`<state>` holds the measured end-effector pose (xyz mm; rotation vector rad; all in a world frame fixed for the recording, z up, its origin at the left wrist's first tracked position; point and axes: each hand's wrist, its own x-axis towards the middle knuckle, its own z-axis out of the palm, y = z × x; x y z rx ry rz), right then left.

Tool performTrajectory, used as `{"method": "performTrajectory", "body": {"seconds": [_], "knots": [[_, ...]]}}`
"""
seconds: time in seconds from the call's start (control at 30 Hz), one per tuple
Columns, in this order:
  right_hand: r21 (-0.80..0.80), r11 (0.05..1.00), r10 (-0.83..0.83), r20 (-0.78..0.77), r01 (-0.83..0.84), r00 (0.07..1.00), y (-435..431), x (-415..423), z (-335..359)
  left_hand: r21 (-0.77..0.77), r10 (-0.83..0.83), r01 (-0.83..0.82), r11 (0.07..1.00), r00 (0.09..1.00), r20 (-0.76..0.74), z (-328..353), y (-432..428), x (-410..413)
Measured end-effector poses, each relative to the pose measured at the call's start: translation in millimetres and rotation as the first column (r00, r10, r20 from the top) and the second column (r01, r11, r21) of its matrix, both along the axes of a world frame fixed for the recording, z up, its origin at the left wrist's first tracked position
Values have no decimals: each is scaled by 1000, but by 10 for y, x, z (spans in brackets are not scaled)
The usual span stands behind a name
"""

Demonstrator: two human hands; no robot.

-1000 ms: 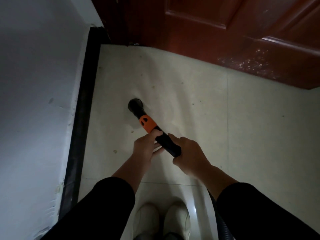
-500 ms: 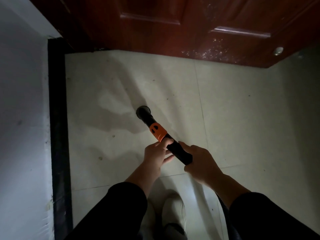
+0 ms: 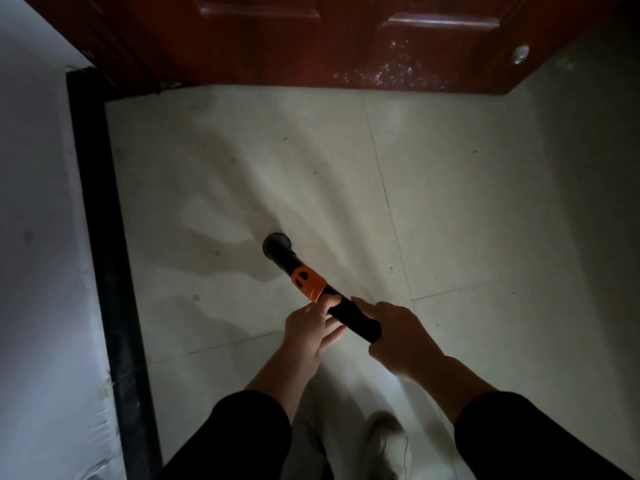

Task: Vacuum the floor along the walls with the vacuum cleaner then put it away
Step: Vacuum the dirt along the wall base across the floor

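Head view: you hold the black vacuum cleaner tube with the orange collar (image 3: 349, 315) in both hands. Its long axis runs diagonally from your hands at the lower right up and to the left. The round nozzle end is low over the pale tiled floor (image 3: 467, 220) and points toward the corner where the dark red wooden door (image 3: 311, 39) meets the black baseboard (image 3: 104, 220). You cannot tell whether the nozzle touches the tiles.

Your left hand (image 3: 308, 327) grips the tube just behind the orange collar, fingers curled around it. Your right hand (image 3: 398, 337) wraps the tube further back, with the thumb lying along the top.

Compared with a second ago, the nozzle sits further from the baseboard, out over the tile instead of near the edge. Over the last half second it has also drawn back from the door. Both grips are unchanged, and only one white shoe (image 3: 384, 441) shows now.
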<state>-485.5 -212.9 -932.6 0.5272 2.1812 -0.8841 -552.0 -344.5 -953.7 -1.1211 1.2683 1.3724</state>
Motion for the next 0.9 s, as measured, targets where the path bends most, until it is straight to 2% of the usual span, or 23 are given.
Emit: {"method": "performTrajectory", "body": {"seconds": [0.33,0.53,0.73,0.9], "knots": [[-13,991,133,-36,-134,990,-196,99,123,-55,78,-77,996,997,27,137,-234,250],[-35,973,223,-109,-227,969,-308,243,166,-36,137,-140,989,987,-80,205,-389,449],[-31,967,248,-133,-255,959,-1,621,85,-2,161,-162,987,982,-102,126,-108,825],[0,958,285,-87,-286,955,273,949,5,1,184,-184,983,982,-45,9,193,1183]]}}
